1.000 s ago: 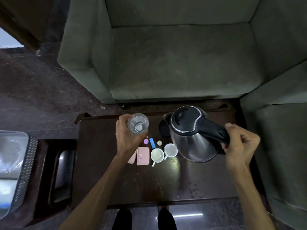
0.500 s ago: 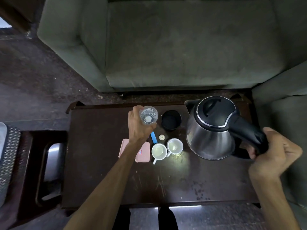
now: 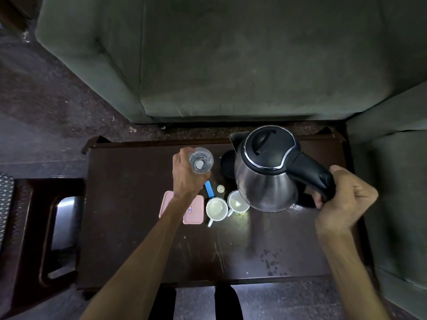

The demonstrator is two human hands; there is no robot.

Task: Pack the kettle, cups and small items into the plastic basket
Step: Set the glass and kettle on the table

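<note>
My right hand [image 3: 344, 199] grips the kettle [image 3: 265, 174] by its handle at 3 o'clock of the cups [image 3: 227, 205] (kettle tilted), while my left hand [image 3: 187, 176] holds a glass [image 3: 200, 160] at 10 o'clock.

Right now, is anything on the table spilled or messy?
Yes, a little. Small dark spots that look like droplets or stains dot the dark table near its front right edge. Pale scratches mark the middle, and light crumbs or flecks lie beside the two white cups. Nothing looks tipped over or broken.
</note>
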